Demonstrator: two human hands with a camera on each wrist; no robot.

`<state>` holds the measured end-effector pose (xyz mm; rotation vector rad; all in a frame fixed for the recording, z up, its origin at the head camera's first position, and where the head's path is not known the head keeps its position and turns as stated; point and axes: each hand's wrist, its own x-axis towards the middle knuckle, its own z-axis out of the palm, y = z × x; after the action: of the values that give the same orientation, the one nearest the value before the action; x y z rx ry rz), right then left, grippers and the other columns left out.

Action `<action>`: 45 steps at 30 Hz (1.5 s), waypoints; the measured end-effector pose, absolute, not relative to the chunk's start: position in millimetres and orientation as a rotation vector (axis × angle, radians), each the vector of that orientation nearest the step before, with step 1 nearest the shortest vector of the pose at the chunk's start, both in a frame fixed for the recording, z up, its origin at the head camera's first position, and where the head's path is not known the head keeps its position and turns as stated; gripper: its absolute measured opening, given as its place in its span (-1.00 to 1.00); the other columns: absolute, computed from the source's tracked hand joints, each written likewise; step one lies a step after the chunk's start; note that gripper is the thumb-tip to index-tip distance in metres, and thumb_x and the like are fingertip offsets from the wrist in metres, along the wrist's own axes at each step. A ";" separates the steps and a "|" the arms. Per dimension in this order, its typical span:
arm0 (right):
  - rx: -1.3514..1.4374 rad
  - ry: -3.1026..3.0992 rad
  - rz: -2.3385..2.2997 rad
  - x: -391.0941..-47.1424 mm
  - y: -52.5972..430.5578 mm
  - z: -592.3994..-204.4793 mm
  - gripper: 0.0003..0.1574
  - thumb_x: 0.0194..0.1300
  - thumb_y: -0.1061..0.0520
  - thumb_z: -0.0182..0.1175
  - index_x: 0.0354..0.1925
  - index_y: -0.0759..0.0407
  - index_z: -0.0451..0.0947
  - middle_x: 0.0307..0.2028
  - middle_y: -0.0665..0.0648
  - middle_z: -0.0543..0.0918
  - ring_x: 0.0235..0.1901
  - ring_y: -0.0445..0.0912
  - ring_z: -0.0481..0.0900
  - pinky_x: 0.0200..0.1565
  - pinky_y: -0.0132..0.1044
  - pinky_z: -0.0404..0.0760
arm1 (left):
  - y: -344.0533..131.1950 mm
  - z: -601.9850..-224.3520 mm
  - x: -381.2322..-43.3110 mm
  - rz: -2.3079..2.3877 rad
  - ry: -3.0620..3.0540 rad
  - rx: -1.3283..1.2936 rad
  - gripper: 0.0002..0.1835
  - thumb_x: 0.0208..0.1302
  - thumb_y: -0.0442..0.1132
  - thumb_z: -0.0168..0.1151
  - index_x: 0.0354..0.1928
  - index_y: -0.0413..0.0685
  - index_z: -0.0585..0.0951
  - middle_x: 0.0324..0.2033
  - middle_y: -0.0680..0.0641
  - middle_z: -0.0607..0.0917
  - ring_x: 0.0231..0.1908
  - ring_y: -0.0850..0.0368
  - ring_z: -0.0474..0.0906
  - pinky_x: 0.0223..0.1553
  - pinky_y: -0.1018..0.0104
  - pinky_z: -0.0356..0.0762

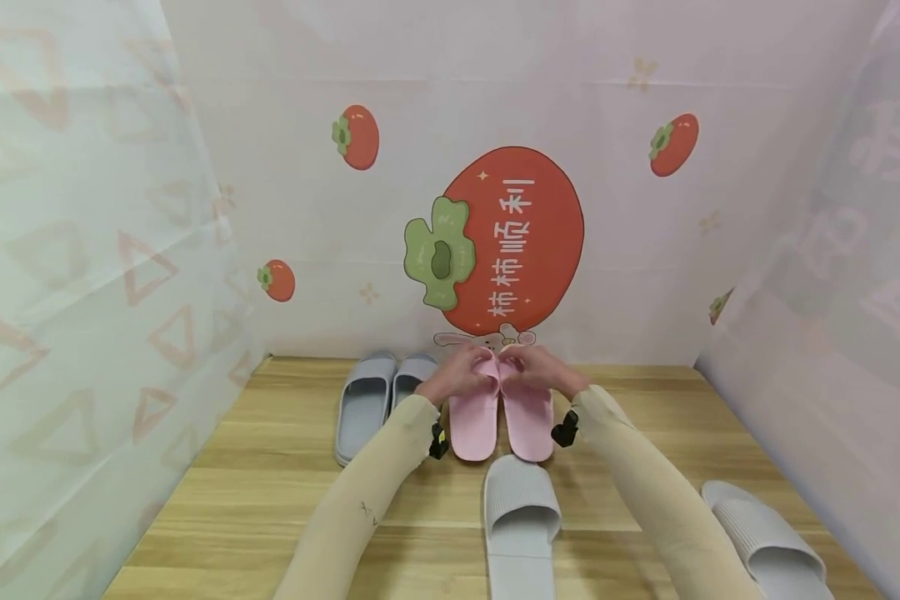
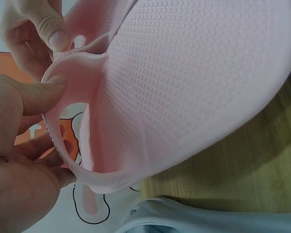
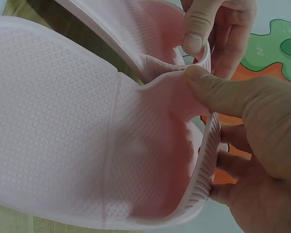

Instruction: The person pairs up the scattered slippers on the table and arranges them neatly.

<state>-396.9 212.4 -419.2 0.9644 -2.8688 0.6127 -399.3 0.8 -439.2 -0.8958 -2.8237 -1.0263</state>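
Two pink slippers sit side by side near the back wall, toes toward it. My left hand (image 1: 461, 373) grips the strap of the left pink slipper (image 1: 473, 425); in the left wrist view its thumb lies inside the strap and its fingers outside. My right hand (image 1: 540, 371) pinches the strap of the right pink slipper (image 1: 528, 425) in the same way, as the right wrist view shows with the hand (image 3: 262, 131) at the ribbed strap (image 3: 203, 160). Both thumbs are close together at the inner sides of the straps. The slippers' toe ends are partly hidden by the hands.
A pair of blue-grey slippers (image 1: 363, 404) stands left of the pink ones. One light grey slipper (image 1: 521, 533) lies in front, close to the pink heels. Another grey slipper (image 1: 768, 537) lies at the front right. Printed sheets form walls around the wooden floor (image 1: 270, 500).
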 end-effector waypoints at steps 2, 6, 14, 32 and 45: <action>0.953 -2.886 0.613 -399.6 212.2 -421.8 -0.48 0.16 0.09 0.40 0.09 0.14 0.60 -0.07 0.11 0.69 -0.21 -0.08 0.52 -0.10 -0.21 0.51 | 0.5 -440.4 -400.6 -1.056 -2.839 -0.877 -0.47 0.18 -0.16 0.39 0.21 -0.05 0.56 0.27 -0.15 0.47 0.33 -0.08 0.33 0.37 0.00 0.27; 0.929 -2.926 0.623 -403.1 209.6 -424.7 -0.48 0.18 0.08 0.39 0.12 0.12 0.59 -0.04 0.10 0.69 -0.18 -0.08 0.54 -0.05 -0.19 0.53 | -0.8 -444.4 -404.6 -1.061 -2.864 -0.856 -0.47 0.19 -0.15 0.39 0.22 -0.06 0.54 0.30 -0.14 0.47 0.37 -0.06 0.29 0.40 0.02 0.25; 0.956 -2.912 0.656 -407.7 209.0 -421.5 -0.49 0.18 0.14 0.38 0.11 0.18 0.58 -0.05 0.16 0.68 -0.17 -0.02 0.55 -0.04 -0.14 0.53 | -0.4 -450.7 -416.7 -1.045 -2.844 -0.890 -0.48 0.19 -0.10 0.39 0.18 -0.06 0.56 0.23 -0.10 0.54 0.32 -0.02 0.34 0.39 0.06 0.26; 0.890 -2.930 0.670 -413.8 201.5 -434.4 -0.49 0.16 0.17 0.37 0.10 0.20 0.58 0.06 0.20 0.64 0.00 0.03 0.54 0.09 -0.10 0.51 | -2.3 -454.1 -425.5 -1.022 -2.898 -0.877 -0.47 0.15 -0.13 0.42 0.17 -0.07 0.56 0.20 -0.11 0.56 0.28 -0.04 0.40 0.33 0.05 0.33; 0.869 -2.962 0.645 -416.5 206.0 -434.4 -0.49 0.13 0.14 0.40 0.07 0.16 0.60 -0.12 0.12 0.67 -0.20 -0.07 0.50 -0.07 -0.19 0.51 | 3.7 -448.1 -426.3 -1.055 -2.935 -0.871 -0.50 0.13 -0.17 0.45 0.14 -0.06 0.60 0.15 -0.09 0.62 0.19 0.01 0.49 0.25 0.09 0.44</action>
<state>-416.5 206.0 -434.4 0.8693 -2.9619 0.6449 -426.3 3.7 -448.1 -0.8713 -2.9346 -1.0549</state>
